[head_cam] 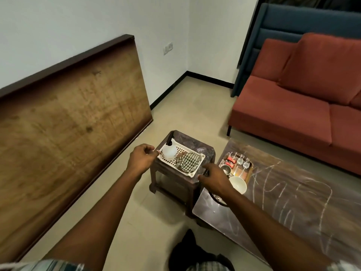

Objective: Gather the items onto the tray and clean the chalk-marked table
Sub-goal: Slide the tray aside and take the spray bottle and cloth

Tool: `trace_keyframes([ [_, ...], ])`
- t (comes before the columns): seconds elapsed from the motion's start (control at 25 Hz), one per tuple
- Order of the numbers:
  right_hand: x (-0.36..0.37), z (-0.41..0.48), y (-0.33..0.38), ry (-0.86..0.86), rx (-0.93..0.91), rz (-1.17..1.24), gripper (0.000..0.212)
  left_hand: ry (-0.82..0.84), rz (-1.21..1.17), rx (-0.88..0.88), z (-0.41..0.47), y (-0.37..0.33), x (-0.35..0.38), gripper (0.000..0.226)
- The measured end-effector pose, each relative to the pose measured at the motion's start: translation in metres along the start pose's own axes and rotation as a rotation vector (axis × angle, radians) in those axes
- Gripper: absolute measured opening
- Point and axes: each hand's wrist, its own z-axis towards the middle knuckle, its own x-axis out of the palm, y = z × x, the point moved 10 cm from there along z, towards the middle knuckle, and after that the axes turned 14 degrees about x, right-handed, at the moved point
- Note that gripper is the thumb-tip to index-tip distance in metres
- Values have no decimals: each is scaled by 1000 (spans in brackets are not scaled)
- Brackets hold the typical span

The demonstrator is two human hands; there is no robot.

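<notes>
Basket (195, 159) on stool (207, 151) — left of table (293, 202)

Diffuse indoor light keeps the room moderately bright, with a pale glare on the near left corner of the table (213, 210), soft shadows on the floor (156, 222) beside the stool (175, 184), slight overall softness, and wide-angle bowing of the wooden board (68, 124) at left.
</notes>
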Motion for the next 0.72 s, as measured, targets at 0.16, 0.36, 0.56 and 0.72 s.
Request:
trace_keyframes([
  [0.16,45,81,17,66,86,33,68,44,27,-21,78,37,15,49],
  [0.36,109,162,29,219,225,-6,83,171,56,-112,146,102,47,82],
  [0.56,164,228,27,293,402,-97,75,410,82,-74,219,146,100,111],
  [0.72,202,260,16,343,529,-140,69,598,62,79,256,160,153,119],
])
